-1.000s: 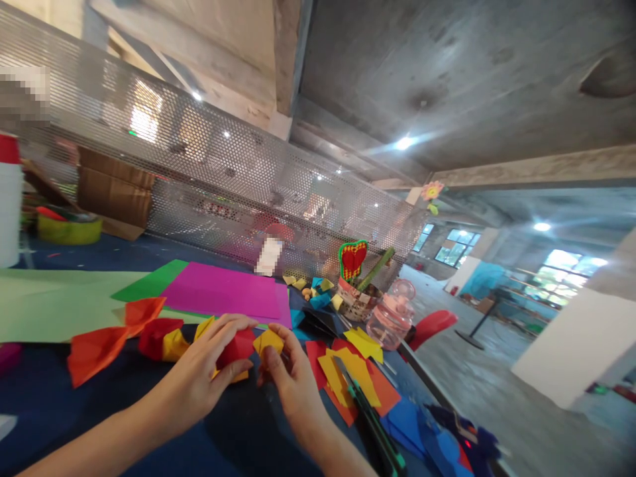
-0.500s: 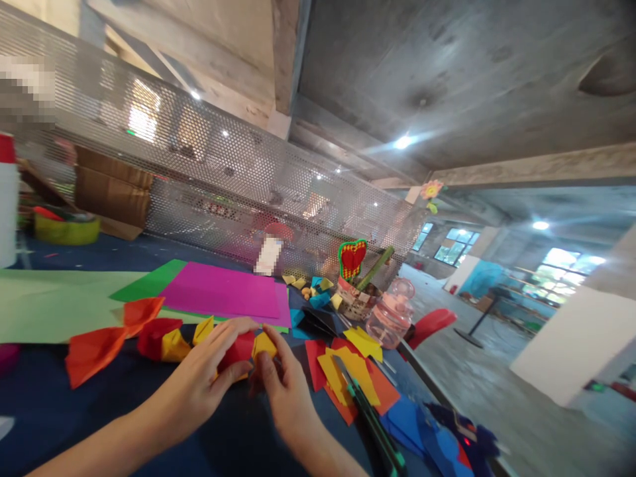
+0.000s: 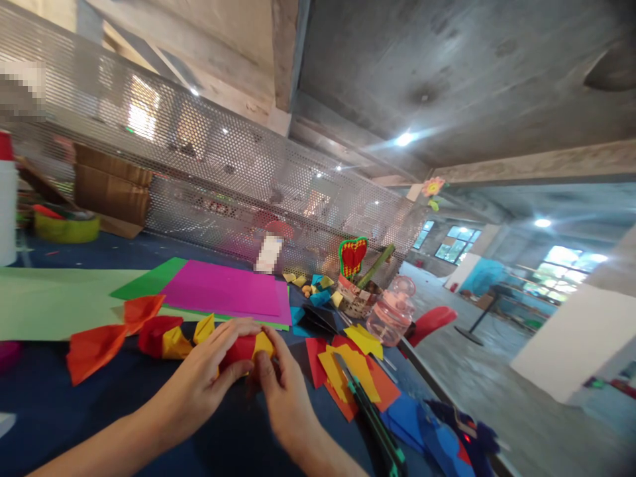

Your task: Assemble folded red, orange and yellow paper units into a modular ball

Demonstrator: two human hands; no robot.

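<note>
A paper craft of red and yellow folded pieces (image 3: 240,349) is held just above the dark blue table between both hands. My left hand (image 3: 207,371) is closed around its red part, thumb in front and fingers over the top. The yellow right end is pinched between thumb and index finger of my right hand (image 3: 288,395). To the left lie more folded red, yellow and dark paper pieces (image 3: 175,343), running up to my left hand; whether they join the held part is hidden. An orange twisted paper bow (image 3: 99,350) sits at their far left end.
Purple sheets (image 3: 223,286) and pale green paper (image 3: 64,305) lie behind the hands. On the right are yellow cut papers (image 3: 355,371), a utility knife (image 3: 370,414), blue papers (image 3: 422,430), a glue gun (image 3: 464,424) and a pink bottle (image 3: 392,311). A perforated metal screen (image 3: 223,179) stands behind.
The fingers of my right hand have shifted slightly on the yellow end. Otherwise both hands keep their hold, and the table things stay in place.
</note>
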